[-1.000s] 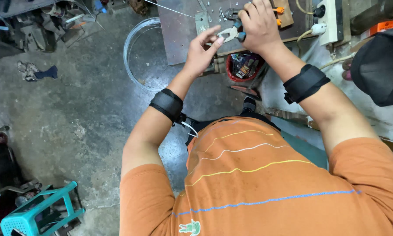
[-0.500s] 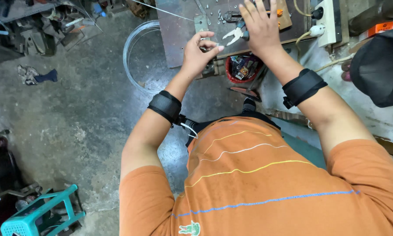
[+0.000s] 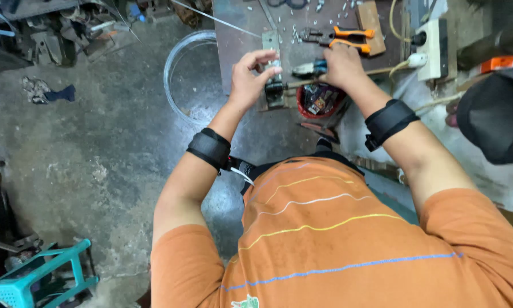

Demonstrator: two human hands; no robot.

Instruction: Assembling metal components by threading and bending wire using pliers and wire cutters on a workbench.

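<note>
A small dark metal fixture (image 3: 275,91) is seen at the near edge of the worn, grey-brown metal tabletop (image 3: 239,34), with a narrow pale metal strip (image 3: 269,41) lying just behind it. The left hand (image 3: 251,77) is held over this fixture, fingers curled and half spread, the fingertips touching or just above its top; whether anything is pinched cannot be told. The right hand (image 3: 339,64) is clenched around a blue-handled tool (image 3: 309,68) laid flat near the same edge, its tip pointed toward the fixture. Orange-handled black pliers (image 3: 339,35) lie further back, amid scattered small shiny metal pieces (image 3: 325,8). A white rectangular plastic power strip (image 3: 433,41) sits toward the right edge. A round red bucket (image 3: 319,101) stands below the near edge. A clear round plastic basin (image 3: 191,74) rests on the rough concrete floor (image 3: 97,148) beside the left edge.
</note>
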